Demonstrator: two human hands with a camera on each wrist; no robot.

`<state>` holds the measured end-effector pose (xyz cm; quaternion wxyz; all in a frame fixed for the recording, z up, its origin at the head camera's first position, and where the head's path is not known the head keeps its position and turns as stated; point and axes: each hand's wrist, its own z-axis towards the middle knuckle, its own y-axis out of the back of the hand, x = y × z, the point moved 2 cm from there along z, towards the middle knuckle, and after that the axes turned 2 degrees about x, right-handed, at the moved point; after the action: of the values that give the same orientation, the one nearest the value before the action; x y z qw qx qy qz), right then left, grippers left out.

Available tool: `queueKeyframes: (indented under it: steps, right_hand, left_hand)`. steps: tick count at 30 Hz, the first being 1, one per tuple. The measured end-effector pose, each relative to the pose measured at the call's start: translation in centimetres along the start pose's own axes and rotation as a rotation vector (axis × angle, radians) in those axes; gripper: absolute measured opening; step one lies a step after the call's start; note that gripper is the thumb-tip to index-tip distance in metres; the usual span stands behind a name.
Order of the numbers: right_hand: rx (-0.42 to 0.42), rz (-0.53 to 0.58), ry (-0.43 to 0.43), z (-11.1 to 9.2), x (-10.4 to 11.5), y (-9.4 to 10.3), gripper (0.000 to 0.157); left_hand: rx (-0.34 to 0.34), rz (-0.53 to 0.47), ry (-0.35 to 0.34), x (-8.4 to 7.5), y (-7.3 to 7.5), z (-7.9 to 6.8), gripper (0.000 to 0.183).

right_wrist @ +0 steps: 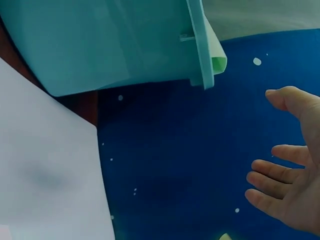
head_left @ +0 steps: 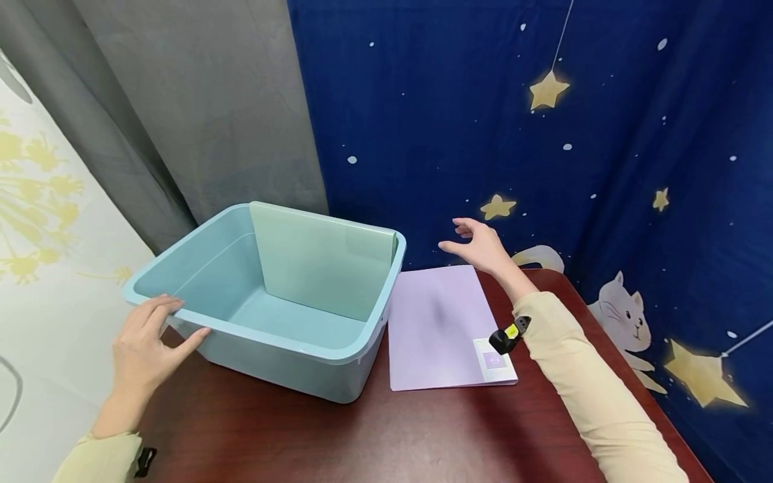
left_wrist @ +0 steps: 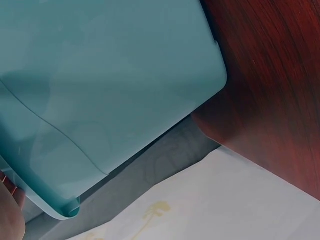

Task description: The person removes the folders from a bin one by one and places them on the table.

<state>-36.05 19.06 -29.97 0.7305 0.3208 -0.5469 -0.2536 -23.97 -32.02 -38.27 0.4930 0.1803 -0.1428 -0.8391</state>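
Head view: brown table (head_left: 272, 433), starry blue curtain (head_left: 423, 100); left hand (head_left: 141, 342) grips tub (head_left: 284, 367); right hand (head_left: 480, 249) hovers, fingers parted.

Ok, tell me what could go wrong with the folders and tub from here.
The green folder leans inside the blue tub and could slide down flat. The left hand is on the tub's near rim; a hard pull might shift the tub. The purple folder lies right beside it and could get nudged.

I'm spotting a pale-blue tub (head_left: 284, 363) at the left hand (head_left: 145, 342), a mint-green folder (head_left: 326, 261) showing inside; I'm catching a lilac folder (head_left: 435, 322) near the right hand (head_left: 480, 249), yellow stars (head_left: 548, 90) dotting the navy curtain (head_left: 435, 100) beyond.
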Motion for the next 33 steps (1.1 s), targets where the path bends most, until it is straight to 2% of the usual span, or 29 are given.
queueKeyframes:
  steps: [8,17,33]
  right_hand:
    - [-0.020,0.012,0.038,1.4,2.2,0.0,0.067]
    - [-0.028,0.003,0.076,2.9,4.2,-0.5,0.064]
    - [-0.008,-0.007,0.144,4.2,7.0,-1.0,0.061]
  left_hand:
    - [0.020,-0.009,0.010,0.0,0.1,-0.2,0.080]
    - [-0.012,-0.021,0.012,0.0,-0.1,-0.1,0.080]
    - [-0.003,-0.047,0.032,0.3,-0.2,-0.5,0.079]
